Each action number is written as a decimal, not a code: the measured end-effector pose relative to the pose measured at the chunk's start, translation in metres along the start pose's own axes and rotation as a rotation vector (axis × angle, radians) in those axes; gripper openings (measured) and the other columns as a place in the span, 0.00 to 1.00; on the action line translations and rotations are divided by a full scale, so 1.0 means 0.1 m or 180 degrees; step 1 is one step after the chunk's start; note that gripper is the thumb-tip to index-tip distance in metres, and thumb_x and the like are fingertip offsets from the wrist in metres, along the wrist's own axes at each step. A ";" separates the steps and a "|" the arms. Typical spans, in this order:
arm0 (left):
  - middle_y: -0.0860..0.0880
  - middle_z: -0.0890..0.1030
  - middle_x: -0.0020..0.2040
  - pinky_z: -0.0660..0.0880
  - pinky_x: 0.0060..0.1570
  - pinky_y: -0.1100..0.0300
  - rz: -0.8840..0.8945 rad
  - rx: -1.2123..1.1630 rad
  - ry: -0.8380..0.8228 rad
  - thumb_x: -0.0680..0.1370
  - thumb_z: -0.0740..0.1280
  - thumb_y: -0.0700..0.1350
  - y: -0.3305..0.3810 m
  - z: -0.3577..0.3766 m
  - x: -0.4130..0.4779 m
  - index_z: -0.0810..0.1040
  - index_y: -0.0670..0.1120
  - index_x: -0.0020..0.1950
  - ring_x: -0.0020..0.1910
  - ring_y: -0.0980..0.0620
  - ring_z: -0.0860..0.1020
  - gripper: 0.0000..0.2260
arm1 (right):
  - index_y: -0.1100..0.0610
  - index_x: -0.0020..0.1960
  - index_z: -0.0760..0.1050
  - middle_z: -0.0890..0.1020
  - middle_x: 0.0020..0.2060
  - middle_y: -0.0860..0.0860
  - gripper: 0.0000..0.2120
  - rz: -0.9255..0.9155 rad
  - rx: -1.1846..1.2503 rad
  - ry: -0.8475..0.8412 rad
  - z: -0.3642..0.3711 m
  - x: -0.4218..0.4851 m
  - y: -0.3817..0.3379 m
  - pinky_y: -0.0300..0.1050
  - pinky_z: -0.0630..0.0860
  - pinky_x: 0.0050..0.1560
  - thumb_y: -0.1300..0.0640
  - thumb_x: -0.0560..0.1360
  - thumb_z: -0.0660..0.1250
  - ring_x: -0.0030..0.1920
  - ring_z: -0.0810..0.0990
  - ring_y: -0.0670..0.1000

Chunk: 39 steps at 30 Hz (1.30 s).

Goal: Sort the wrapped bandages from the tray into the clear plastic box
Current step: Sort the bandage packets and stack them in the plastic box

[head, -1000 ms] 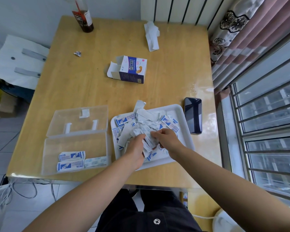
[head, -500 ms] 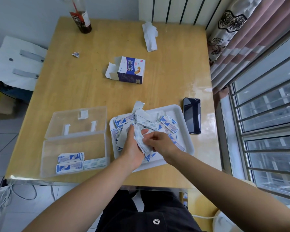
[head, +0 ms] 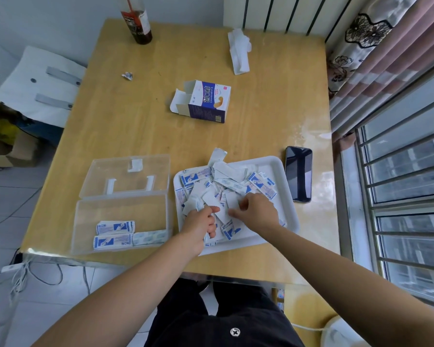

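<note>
A white tray (head: 283, 171) near the table's front edge holds a loose pile of wrapped bandages (head: 226, 181), white with blue print. Both hands are down in the pile. My left hand (head: 201, 224) has its fingers curled around a small bunch of bandages at the tray's left side. My right hand (head: 257, 212) pinches a white bandage at the pile's middle. Left of the tray lies the clear plastic box (head: 120, 211), lid folded back, with three wrapped bandages (head: 115, 234) along its front wall.
A black phone (head: 298, 174) lies just right of the tray. Farther back stand an opened bandage carton (head: 206, 101), a crumpled white paper (head: 239, 51), a small foil scrap (head: 127, 75) and a dark bottle (head: 137, 21). A window and curtain line the right side.
Both hands have shifted among the bandages in the tray; the left hand has dropped lower and nearer the front, gathering bandages, while the right hand picks at the pile's middle.
</note>
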<state>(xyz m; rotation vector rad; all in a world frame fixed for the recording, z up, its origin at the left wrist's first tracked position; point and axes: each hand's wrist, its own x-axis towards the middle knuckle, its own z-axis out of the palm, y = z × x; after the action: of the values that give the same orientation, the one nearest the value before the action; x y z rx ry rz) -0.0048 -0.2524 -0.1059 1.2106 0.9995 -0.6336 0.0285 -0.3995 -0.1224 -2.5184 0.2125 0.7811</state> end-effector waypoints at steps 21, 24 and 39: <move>0.51 0.62 0.28 0.59 0.26 0.61 -0.0044 -0.0042 -0.0259 0.78 0.64 0.51 0.05 0.08 -0.04 0.76 0.44 0.49 0.25 0.54 0.60 0.11 | 0.55 0.40 0.76 0.77 0.31 0.47 0.08 -0.0723 0.1479 -0.0487 -0.17 -0.07 0.04 0.40 0.71 0.36 0.57 0.68 0.76 0.31 0.72 0.45; 0.50 0.78 0.38 0.64 0.28 0.61 0.0216 0.0071 -0.0285 0.79 0.63 0.54 0.06 0.14 -0.05 0.78 0.46 0.50 0.31 0.53 0.71 0.12 | 0.58 0.47 0.75 0.75 0.34 0.48 0.08 -0.0982 0.1735 -0.1106 -0.16 -0.18 -0.12 0.37 0.70 0.38 0.59 0.71 0.73 0.33 0.72 0.44; 0.47 0.83 0.39 0.78 0.33 0.63 0.0525 0.0062 0.0334 0.83 0.54 0.43 0.00 -0.10 -0.10 0.74 0.41 0.58 0.32 0.53 0.81 0.12 | 0.53 0.31 0.64 0.70 0.28 0.47 0.16 -0.0261 0.0265 -0.0094 0.06 0.01 -0.22 0.40 0.62 0.28 0.56 0.70 0.71 0.33 0.70 0.49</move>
<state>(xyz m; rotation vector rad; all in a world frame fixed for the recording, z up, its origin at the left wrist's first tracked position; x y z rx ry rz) -0.0115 -0.2440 -0.0974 1.3392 0.9705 -0.4550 0.0325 -0.3778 -0.1180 -2.4196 0.1282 0.7605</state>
